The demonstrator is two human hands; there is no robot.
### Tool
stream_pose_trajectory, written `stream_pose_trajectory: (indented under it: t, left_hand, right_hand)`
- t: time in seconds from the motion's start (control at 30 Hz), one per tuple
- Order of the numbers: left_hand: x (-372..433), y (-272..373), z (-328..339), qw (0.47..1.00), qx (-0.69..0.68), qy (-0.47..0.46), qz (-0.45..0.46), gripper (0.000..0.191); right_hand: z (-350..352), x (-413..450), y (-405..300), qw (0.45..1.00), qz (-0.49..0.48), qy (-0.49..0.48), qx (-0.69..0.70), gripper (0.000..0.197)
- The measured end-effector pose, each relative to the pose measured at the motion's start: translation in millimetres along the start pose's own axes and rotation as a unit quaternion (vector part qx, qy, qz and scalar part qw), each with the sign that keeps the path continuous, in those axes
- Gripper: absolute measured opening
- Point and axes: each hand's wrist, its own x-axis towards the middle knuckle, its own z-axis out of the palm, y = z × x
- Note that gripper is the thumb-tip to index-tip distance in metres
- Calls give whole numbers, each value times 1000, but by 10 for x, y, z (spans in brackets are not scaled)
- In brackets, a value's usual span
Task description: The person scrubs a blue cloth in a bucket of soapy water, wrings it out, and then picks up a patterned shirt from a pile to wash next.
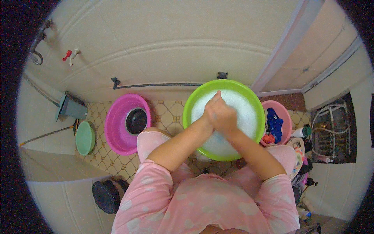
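Both of my hands are pressed together above a large green plastic basin [188, 117] with white suds [244, 108] in it. My left hand [212, 106] points away from me, its fingertips toward the far rim. Against it, my right hand [226, 118] is folded around, covering part of the left. Whether anything is between the palms is hidden. The forearms reach over the near rim of the basin, which stands between my knees.
A magenta basin [115, 125] holds a dark round bowl [136, 121] at left, near a mint-green basin [85, 139] and grey bin [73, 109]. At right, a pink basin [285, 122] contains blue cloth [274, 125]. A rail [157, 85] runs along the wall.
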Motion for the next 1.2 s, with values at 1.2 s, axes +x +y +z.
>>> stream_pose_trajectory:
  t: [1.2]
  left_hand:
    - [-217,3,271,996,0,90,20,29]
  right_hand:
    - [-148,14,-218,986,-11,-76,-149,22]
